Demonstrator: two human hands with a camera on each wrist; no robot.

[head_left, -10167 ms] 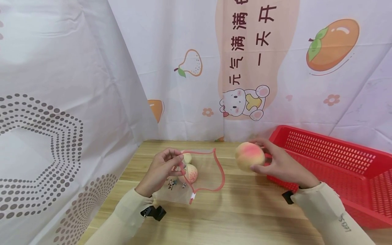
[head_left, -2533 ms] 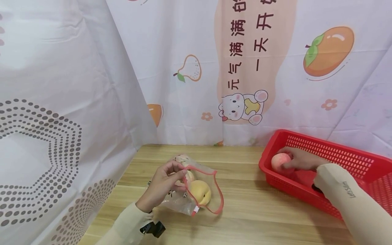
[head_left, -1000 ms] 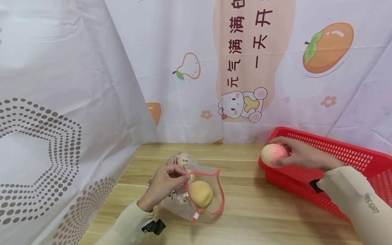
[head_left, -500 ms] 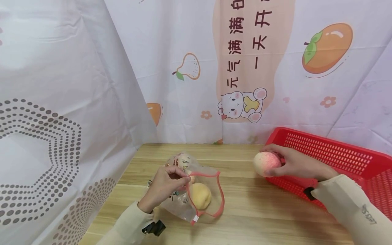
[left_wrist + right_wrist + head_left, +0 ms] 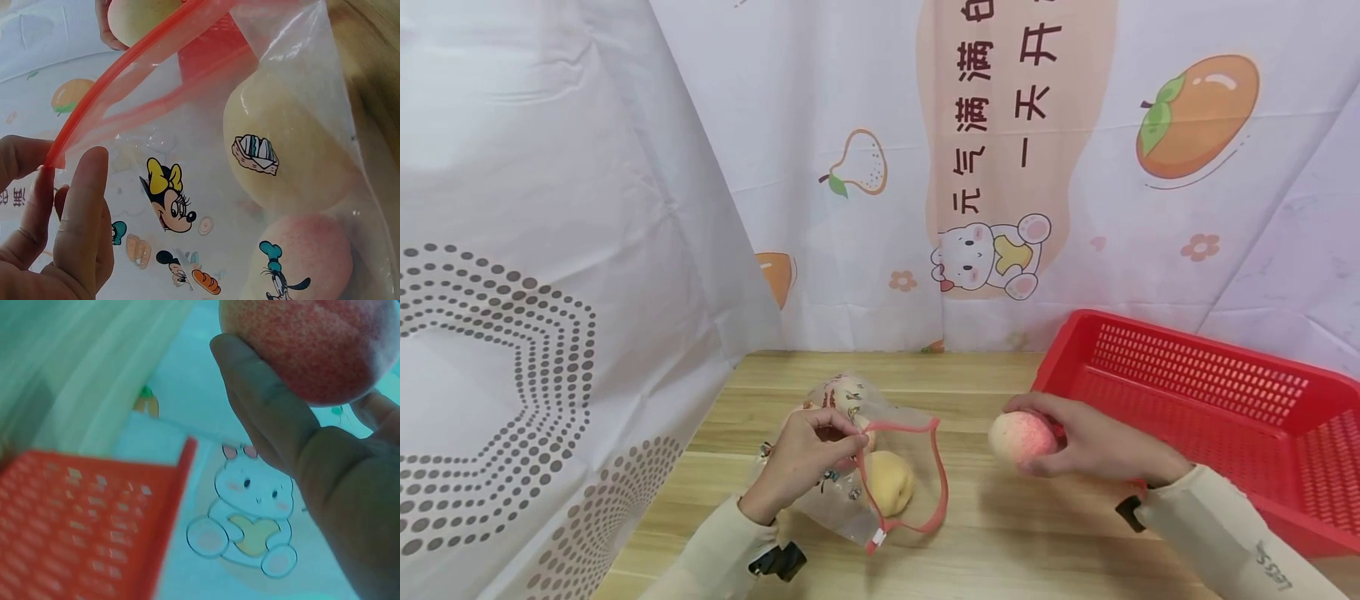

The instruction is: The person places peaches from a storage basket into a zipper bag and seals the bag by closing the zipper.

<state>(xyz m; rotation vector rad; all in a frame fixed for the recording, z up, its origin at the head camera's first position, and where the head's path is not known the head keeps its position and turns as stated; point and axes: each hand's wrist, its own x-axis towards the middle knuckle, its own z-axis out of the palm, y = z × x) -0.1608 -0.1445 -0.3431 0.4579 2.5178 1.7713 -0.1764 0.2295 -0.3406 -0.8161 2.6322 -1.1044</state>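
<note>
My left hand [image 5: 808, 457] pinches the red-edged rim of a clear zip bag [image 5: 842, 510], whose mouth gapes toward the right. Cartoon figures are printed on the bag. A yellow peach [image 5: 889, 483] lies inside near the mouth, with more peaches behind it; the left wrist view shows a pale peach [image 5: 284, 144] above a pinkish peach [image 5: 306, 256] through the film. Between thumb and fingers, my right hand [image 5: 1086, 437] grips a pink-and-cream peach [image 5: 1022, 439] over the table, right of the bag mouth. The right wrist view shows its red side close up.
A red perforated plastic basket [image 5: 1195, 400] stands at the right on the wooden table [image 5: 970, 542], with no fruit visible in it. A printed white curtain [image 5: 857, 250] hangs behind the table, and another drapes along the left side.
My right hand has lifted the pink-and-cream peach out of the basket and carried it left toward the bag. My left hand keeps its pinch on the rim, almost in place.
</note>
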